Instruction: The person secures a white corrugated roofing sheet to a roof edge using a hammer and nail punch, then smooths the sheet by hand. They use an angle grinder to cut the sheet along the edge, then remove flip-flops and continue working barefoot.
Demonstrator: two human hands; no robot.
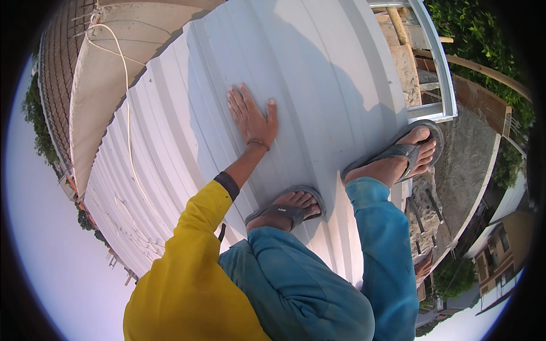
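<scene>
My left hand [252, 116] lies flat on a pale metal roofing sheet [307, 113], palm down, with the fingers spread and nothing in them. A yellow sleeve [199, 250] with a dark cuff covers that arm. What looks like part of my right hand [423, 268] shows past my right trouser leg, by the sheet's right edge. The leg hides most of it, and I cannot make out its fingers' grip. One dark sandal [293, 213] stands on the sheet; the other sandal [406, 150] is at the edge by a metal frame [446, 62].
A thin pale cable [127, 108] runs over the sheet's left side. Beyond lie a concrete wall [99, 79] and a tiled roof [57, 74]. To the right, past the roof edge, a drop shows concrete [463, 159], wooden poles [398, 25] and greenery [472, 34].
</scene>
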